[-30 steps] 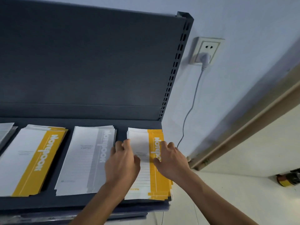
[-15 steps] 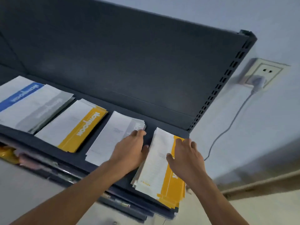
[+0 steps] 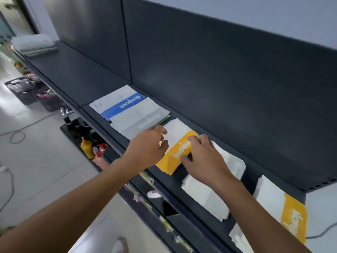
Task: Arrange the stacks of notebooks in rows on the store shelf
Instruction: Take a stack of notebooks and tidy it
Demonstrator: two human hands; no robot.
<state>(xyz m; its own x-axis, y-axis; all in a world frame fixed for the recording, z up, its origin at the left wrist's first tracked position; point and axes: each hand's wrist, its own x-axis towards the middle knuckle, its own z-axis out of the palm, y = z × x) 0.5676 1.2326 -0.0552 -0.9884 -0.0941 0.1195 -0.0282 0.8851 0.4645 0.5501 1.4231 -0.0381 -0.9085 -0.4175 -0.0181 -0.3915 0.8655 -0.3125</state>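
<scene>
1. The yellow stack [image 3: 179, 148] lies mid-row on the shelf [image 3: 78, 70], between the grey stack [image 3: 138, 119] and the white stack [image 3: 206, 196], with a gap of bare shelf on the white side
2. The left hand [image 3: 145, 148] is at its left edge with the fingers curled and the thumb and forefinger parted toward the cover. Blur hides whether they pinch the cover or only butt against it, so I cannot tell its hold
3. The right hand [image 3: 206, 159] is on the other side, with its fingers bent over the yellow band and its thumb against the near edge, so it is clamped on the stack
4. A hand on each flank probably serves to square the loose notebooks and shift them as one block, since a push from one side alone would likely fan the thin covers
5. The grey stack overlaps the blue stack [image 3: 118, 106], so that pair looks unsorted. The bare shelf to their left would give room to separate them
6. The white stack is fanned at its near corner and seems to want tidying
7. The end stack [image 3: 284, 209] lies by the shelf's right end, well apart from both hands
</scene>
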